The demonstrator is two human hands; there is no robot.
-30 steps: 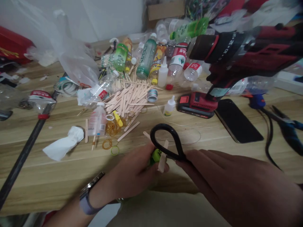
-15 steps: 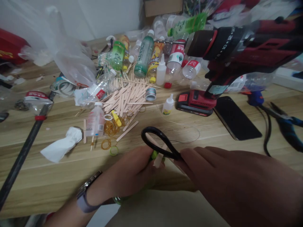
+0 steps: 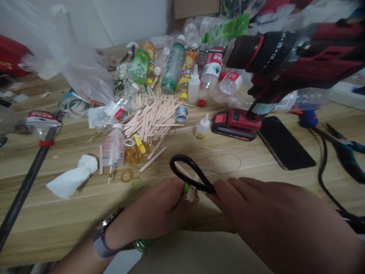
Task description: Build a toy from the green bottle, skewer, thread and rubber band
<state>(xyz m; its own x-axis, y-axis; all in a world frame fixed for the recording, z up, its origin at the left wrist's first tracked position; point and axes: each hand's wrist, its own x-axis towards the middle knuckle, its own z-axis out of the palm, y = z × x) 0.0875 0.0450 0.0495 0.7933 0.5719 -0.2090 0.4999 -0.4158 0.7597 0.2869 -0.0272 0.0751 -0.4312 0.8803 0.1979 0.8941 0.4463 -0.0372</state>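
Observation:
My left hand (image 3: 162, 205), a watch on its wrist, is closed around a green bottle (image 3: 139, 244). Most of the bottle is hidden under the hand and forearm. A bit of bright green (image 3: 186, 187) shows at the fingertips, and a wooden craft stick (image 3: 191, 193) sticks out there beside the thumb. My right hand (image 3: 245, 205) is closed on the narrow end of a thick black loop (image 3: 196, 166). The loop reaches over the craft stick and the left fingertips. Whether it is a cord or a handle I cannot tell.
Ahead lie a pile of craft sticks (image 3: 154, 118), rubber bands (image 3: 132, 156), a small glue bottle (image 3: 202, 127) and several plastic bottles (image 3: 173, 66). A red cordless drill (image 3: 273, 68) towers at right, near a phone (image 3: 286, 142) and pliers (image 3: 346, 152). A black rod (image 3: 27, 182) lies left.
Both hands hold nearly the same pose, with the right hand shifted slightly left. More of the black cord shows beside the right wrist. The view has turned slightly.

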